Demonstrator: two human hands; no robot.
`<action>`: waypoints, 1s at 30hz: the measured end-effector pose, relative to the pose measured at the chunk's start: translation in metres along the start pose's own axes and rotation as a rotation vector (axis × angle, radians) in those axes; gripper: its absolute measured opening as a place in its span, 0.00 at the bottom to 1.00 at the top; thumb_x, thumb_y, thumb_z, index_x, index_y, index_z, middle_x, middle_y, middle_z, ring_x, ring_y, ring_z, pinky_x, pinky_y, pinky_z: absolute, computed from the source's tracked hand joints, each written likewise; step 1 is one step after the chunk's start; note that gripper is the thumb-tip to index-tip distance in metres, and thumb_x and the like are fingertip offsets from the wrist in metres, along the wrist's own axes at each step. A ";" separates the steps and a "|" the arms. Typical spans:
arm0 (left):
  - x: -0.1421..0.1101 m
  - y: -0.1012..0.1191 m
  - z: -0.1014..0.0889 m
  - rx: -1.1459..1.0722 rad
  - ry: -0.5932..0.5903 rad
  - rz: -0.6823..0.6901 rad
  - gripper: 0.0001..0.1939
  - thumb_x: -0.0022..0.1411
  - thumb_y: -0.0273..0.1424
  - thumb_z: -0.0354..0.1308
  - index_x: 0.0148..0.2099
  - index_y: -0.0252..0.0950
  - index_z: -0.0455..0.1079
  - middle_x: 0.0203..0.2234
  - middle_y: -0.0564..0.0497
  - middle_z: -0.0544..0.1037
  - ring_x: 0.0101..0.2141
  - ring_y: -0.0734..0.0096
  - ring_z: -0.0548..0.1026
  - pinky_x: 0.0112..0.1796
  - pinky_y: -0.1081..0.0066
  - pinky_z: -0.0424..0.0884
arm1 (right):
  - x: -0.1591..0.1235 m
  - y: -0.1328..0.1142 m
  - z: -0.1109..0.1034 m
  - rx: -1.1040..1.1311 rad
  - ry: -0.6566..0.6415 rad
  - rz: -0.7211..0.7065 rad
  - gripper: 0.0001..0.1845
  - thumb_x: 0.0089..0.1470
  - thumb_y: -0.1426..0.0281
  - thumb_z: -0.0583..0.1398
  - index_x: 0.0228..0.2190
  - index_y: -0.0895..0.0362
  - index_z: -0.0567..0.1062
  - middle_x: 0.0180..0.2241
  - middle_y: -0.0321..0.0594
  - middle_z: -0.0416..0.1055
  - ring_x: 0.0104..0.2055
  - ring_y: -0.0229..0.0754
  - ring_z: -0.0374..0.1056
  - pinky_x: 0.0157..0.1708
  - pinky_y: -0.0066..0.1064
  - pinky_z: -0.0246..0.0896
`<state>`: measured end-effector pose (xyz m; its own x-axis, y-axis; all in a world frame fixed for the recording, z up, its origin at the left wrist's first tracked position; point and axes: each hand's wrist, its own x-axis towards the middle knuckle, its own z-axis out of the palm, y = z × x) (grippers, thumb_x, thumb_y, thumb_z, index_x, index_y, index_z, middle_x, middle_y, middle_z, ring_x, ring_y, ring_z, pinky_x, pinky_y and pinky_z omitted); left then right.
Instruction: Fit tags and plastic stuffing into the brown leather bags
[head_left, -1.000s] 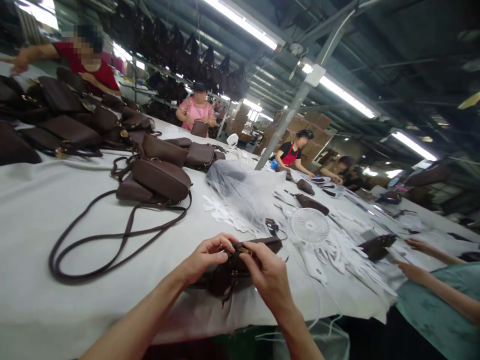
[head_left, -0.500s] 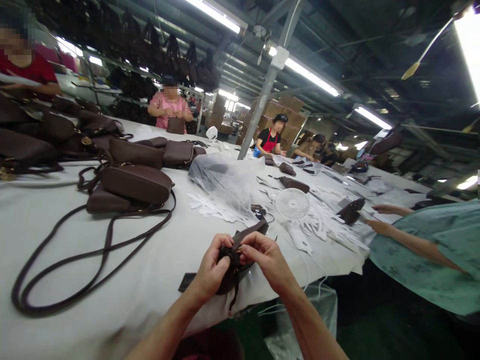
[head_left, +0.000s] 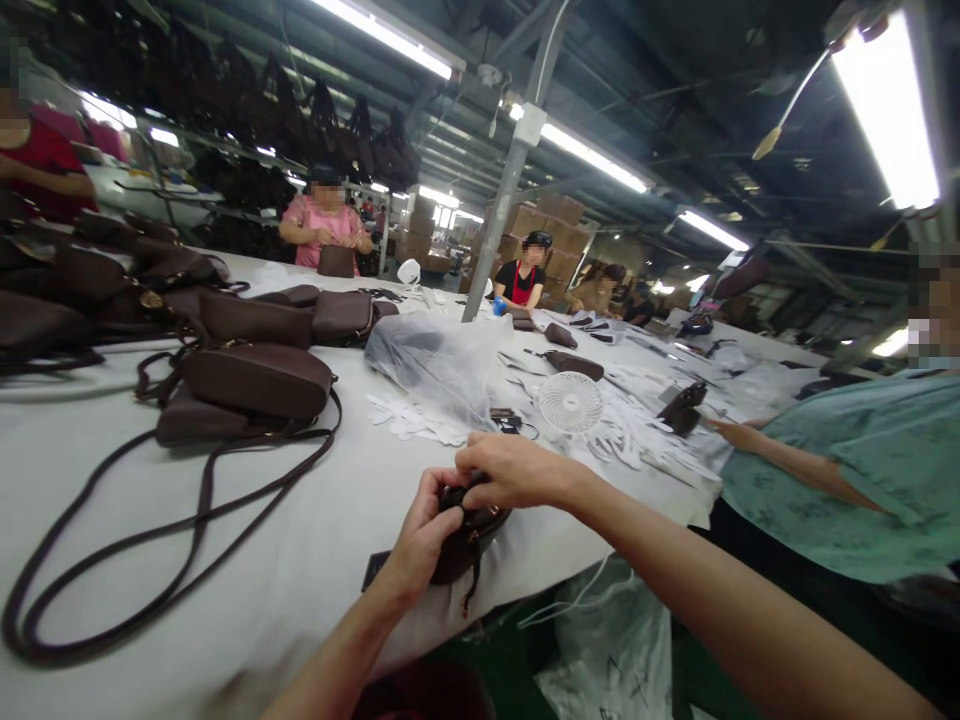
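A small dark brown leather handbag (head_left: pixel 456 560) lies at the table's near edge, its thin cord or zip pull hanging down in front. My left hand (head_left: pixel 421 530) grips its upper left side, thumb on top and fingers curled behind. Over the top of the same bag bends my right hand (head_left: pixel 521 475), its thumb and fingers closed on the upper part. What exactly those fingertips pinch is hidden. Small gold-coloured fittings show below the right thumb. A flat black card-like piece (head_left: pixel 375 568) lies beside my left wrist.
Finished brown handbags (head_left: pixel 259 378) with a long looped strap (head_left: pixel 196 540) lie at left on the white-covered table (head_left: pixel 300 560). Beyond my hands are a clear plastic bag (head_left: pixel 435 360), a white fan (head_left: pixel 571 402) and white cut pieces (head_left: pixel 626 440). A co-worker in green (head_left: pixel 840 470) works at right.
My right hand has swung over the bag's top toward my left hand, its forearm now crossing from the right. The strap that stood up behind the bag is covered. The view has shifted slightly.
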<state>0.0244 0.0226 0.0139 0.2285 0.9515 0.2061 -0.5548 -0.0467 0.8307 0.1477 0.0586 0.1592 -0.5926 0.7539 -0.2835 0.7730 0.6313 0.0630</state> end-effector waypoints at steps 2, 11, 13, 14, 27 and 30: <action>0.001 0.002 0.003 0.021 0.030 0.006 0.14 0.52 0.26 0.55 0.43 0.38 0.64 0.38 0.52 0.70 0.41 0.66 0.68 0.43 0.67 0.65 | 0.004 -0.003 -0.004 -0.086 -0.047 0.036 0.13 0.52 0.62 0.64 0.36 0.57 0.78 0.38 0.45 0.74 0.38 0.45 0.70 0.30 0.28 0.54; 0.002 -0.003 -0.003 0.128 0.045 0.072 0.09 0.56 0.28 0.55 0.42 0.38 0.65 0.36 0.52 0.69 0.42 0.64 0.66 0.44 0.67 0.64 | 0.016 -0.009 -0.009 0.087 -0.119 -0.122 0.04 0.49 0.74 0.63 0.29 0.58 0.72 0.27 0.36 0.72 0.31 0.38 0.69 0.25 0.24 0.51; 0.000 -0.005 -0.006 0.122 0.002 0.079 0.10 0.58 0.30 0.56 0.43 0.38 0.64 0.38 0.51 0.69 0.43 0.64 0.66 0.45 0.66 0.64 | 0.019 -0.003 -0.003 0.365 -0.152 -0.118 0.07 0.47 0.77 0.62 0.28 0.57 0.68 0.24 0.30 0.67 0.24 0.33 0.66 0.22 0.22 0.51; -0.001 -0.006 -0.008 0.127 -0.021 0.085 0.10 0.59 0.31 0.55 0.44 0.38 0.64 0.38 0.51 0.69 0.43 0.63 0.66 0.46 0.66 0.63 | 0.020 0.001 0.001 0.526 -0.180 -0.099 0.08 0.47 0.78 0.61 0.29 0.57 0.67 0.22 0.28 0.65 0.21 0.32 0.64 0.21 0.21 0.51; -0.002 -0.013 -0.001 0.211 -0.004 0.129 0.10 0.65 0.36 0.54 0.45 0.39 0.62 0.37 0.51 0.70 0.40 0.65 0.69 0.44 0.67 0.65 | 0.006 -0.004 -0.001 0.494 -0.065 0.002 0.11 0.42 0.79 0.62 0.26 0.56 0.65 0.21 0.27 0.63 0.18 0.30 0.61 0.19 0.20 0.50; -0.003 -0.014 -0.006 0.262 -0.002 0.141 0.09 0.65 0.35 0.53 0.46 0.38 0.62 0.38 0.51 0.70 0.42 0.65 0.68 0.45 0.66 0.65 | 0.010 0.002 0.013 0.837 -0.116 -0.059 0.10 0.46 0.80 0.58 0.27 0.56 0.63 0.21 0.25 0.61 0.18 0.30 0.61 0.20 0.21 0.55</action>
<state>0.0264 0.0221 -0.0016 0.1653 0.9296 0.3295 -0.3561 -0.2553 0.8989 0.1462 0.0645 0.1441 -0.6459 0.6715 -0.3632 0.6811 0.2919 -0.6715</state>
